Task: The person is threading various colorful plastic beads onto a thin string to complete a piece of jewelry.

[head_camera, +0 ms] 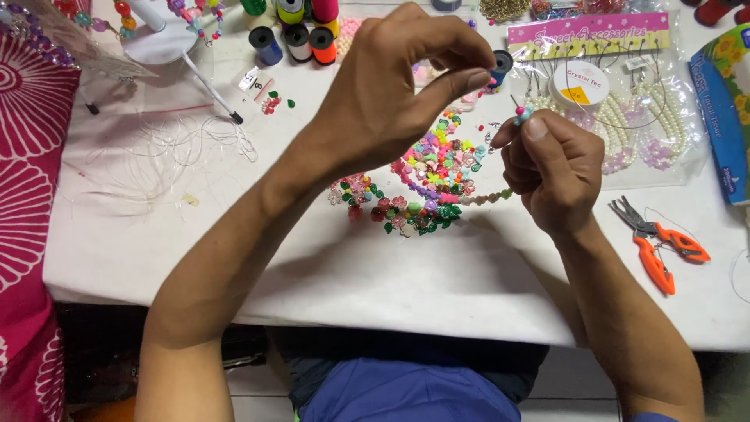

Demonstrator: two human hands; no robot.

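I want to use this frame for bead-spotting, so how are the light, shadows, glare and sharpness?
Head view: even, bright light on the white table; soft shadows under both forearms; glare on the clear bag of pearl strings; the bead pile is fairly sharp, the left hand and right hand slightly soft; the pink beads at the right hand's fingertips are too small to resolve; the orange pliers are crisp.

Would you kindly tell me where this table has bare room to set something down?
The white table is bare along its near edge, between the bead pile and the orange pliers. The far edge is crowded with thread spools and bead packets. Loose clear cord litters the left part.
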